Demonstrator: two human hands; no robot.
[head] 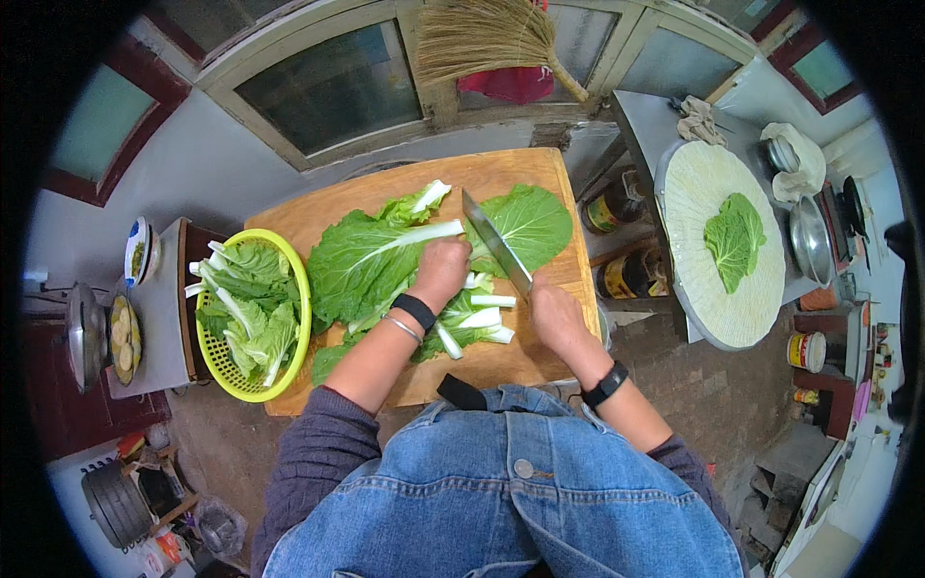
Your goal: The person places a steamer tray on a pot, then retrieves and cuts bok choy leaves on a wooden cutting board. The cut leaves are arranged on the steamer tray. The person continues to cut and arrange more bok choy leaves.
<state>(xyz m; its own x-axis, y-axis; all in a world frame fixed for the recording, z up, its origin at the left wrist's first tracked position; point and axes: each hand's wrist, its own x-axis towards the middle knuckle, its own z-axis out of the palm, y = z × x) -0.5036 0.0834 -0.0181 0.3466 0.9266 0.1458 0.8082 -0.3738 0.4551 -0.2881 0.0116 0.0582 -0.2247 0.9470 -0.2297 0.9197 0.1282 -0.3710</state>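
Observation:
A wooden board (433,384) lies before me, spread with leafy greens. My right hand (562,318) is closed around the handle of a kitchen knife (500,242), whose blade points up and left across the edge of a broad green leaf (531,220). Just left of the blade, my left hand (444,266) grips a leafy green with a white stalk (405,238); its fingers are partly hidden. Several white stalk ends (483,318) and leaves lie between my hands and nearer my body. A yellow-green plastic basket (306,318) filled with leaves stands at the board's left side.
On the right, a round pale tray (686,217) with green leaves (733,242) rests on a grey table (639,119), near a metal bowl (811,240). Large dark jars (614,206) stand beneath. At left is a side table (155,318) with dishes. A straw broom (491,40) hangs ahead.

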